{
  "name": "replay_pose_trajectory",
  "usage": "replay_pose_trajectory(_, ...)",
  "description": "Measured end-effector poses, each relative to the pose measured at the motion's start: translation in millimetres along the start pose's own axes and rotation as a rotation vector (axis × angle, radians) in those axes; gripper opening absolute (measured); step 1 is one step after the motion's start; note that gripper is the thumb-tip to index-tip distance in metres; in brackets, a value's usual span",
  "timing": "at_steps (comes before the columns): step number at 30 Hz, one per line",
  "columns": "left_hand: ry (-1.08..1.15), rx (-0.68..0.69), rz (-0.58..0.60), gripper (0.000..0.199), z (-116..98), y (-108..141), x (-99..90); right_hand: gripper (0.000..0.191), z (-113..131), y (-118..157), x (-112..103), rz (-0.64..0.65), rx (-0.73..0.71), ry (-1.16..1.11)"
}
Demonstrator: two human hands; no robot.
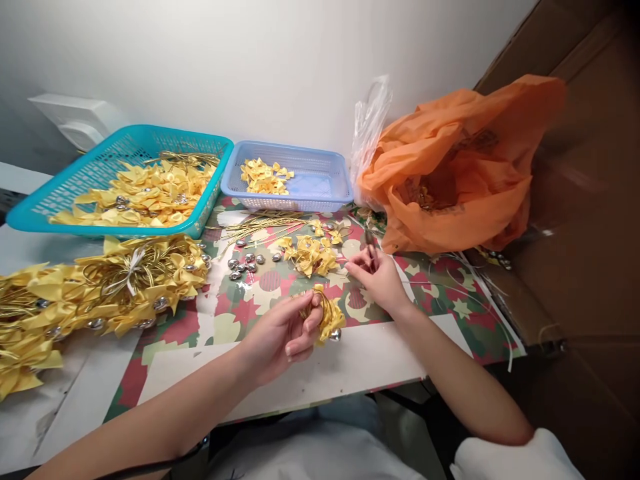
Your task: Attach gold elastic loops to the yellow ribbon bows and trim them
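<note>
1. Left hand (pixel 287 327): fingers curled around a small bundle (pixel 331 320) of yellow bows with gold cord loops and a silver bell, held just above the near edge of the desk (pixel 225 327). No white tie can be made out on this bundle.
2. Right hand (pixel 377 273): fingers closed on a slender dark object (pixel 369 239), partly hidden by the hand and too small to identify.
3. Finished-looking work, at left: larger bundles (pixel 160 293) of bows, cords and bells, one bound at its cords by a white tie (pixel 134 263). They lie in front of the turquoise basket (pixel 35 213), which holds many more bows (pixel 150 193), some with bells.
4. Material judged unfinished: a loose pile of bows (pixel 311 255) beyond the left hand; beside it, loose silver bells (pixel 245 263); behind, straight gold cords (pixel 267 225). Smaller bows (pixel 265 177) occupy one side of the blue basket (pixel 320 200).
5. At right: white strips (pixel 460 283) near an orange bag (pixel 450 220), whose contents are largely hidden.
6. Overall stage: judged partway, with bound and loose pieces side by side; no exact count is possible.
</note>
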State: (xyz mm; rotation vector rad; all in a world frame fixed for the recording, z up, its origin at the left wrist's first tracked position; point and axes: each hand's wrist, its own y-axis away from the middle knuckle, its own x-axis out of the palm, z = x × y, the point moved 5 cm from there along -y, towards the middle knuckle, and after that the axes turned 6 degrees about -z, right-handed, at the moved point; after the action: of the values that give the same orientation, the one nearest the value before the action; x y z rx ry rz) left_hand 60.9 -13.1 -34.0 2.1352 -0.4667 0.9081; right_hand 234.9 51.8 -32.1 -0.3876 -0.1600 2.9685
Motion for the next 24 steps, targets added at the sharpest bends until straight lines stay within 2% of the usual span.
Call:
replay_pose_trajectory(5, -0.176, 0.124, -0.073, 0.035, -0.9, -2.4, -4.5, 0.051, 15.1, 2.5, -2.1, 0.120, 0.089, -0.477)
replay_pose_trajectory(9, -0.316, 0.220, -0.107, 0.031, -1.6, -2.1, -2.6, 0.053, 23.9, 8.9, 3.2, 0.245, 0.166, -0.663)
replay_pose_trajectory(16, -0.431, 0.295, -0.134, 0.030, -3.2, -2.9, -3.8, 0.050, 25.4, 14.5, 9.7, 0.320, 0.208, -0.733)
replay_pose_trajectory(24, -0.452, 0.305, -0.140, 0.027, -3.9, -2.8, -2.5, 0.051, 24.0, 14.8, 9.4, 0.282, 0.192, -0.669)
